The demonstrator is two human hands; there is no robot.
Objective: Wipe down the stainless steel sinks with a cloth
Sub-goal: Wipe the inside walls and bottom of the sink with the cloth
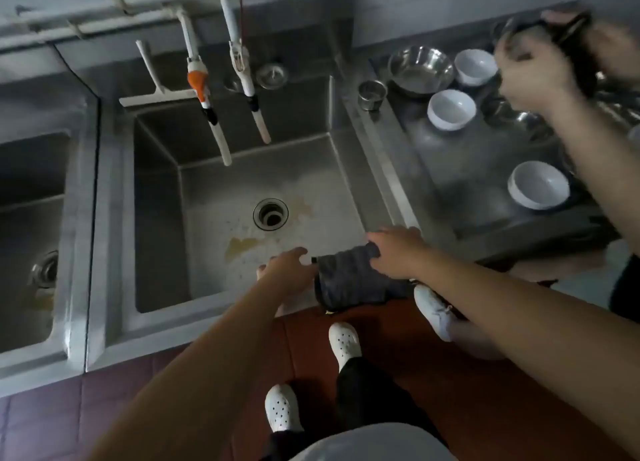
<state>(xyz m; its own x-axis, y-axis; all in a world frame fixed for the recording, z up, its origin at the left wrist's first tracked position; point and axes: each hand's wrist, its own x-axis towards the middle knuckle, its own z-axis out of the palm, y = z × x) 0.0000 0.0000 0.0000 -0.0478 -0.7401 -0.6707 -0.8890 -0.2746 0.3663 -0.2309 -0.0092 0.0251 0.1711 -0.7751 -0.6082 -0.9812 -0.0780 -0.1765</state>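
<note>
- The middle sink [242, 183], a deep stainless steel basin, fills the centre of the view; its floor carries yellowish stains around the drain [270, 214].
- A second sink [31, 218] lies at 9 o'clock, cut off by the frame edge, with its own drain low on the left.
- At 2 o'clock is a steel draining tray [467, 170] holding three white bowls [451, 109], a wide steel bowl [420, 67] and a small steel cup [371, 94] on the ledge beside it.
- Another person's hands [533, 76] work at 1 o'clock over that tray, blurred, around a dark object I cannot make out.
- The cloth [353, 280], dark grey and folded, is draped over the front rim of the middle sink, about 5 o'clock from the drain.
- A white squeegee [156, 93] leans on the back ledge at 11 o'clock, beside two hanging white taps [207, 104], one with an orange part.
- The right hand [394, 253] rests on the upper right part of the cloth, fingers curled over its top edge and gripping it.
- The left hand [287, 270] sits on the sink rim just beside the cloth's left edge, fingers spread and relaxed, holding nothing.
- White perforated shoes [344, 343] stand on the red-brown floor at 6 o'clock.
</note>
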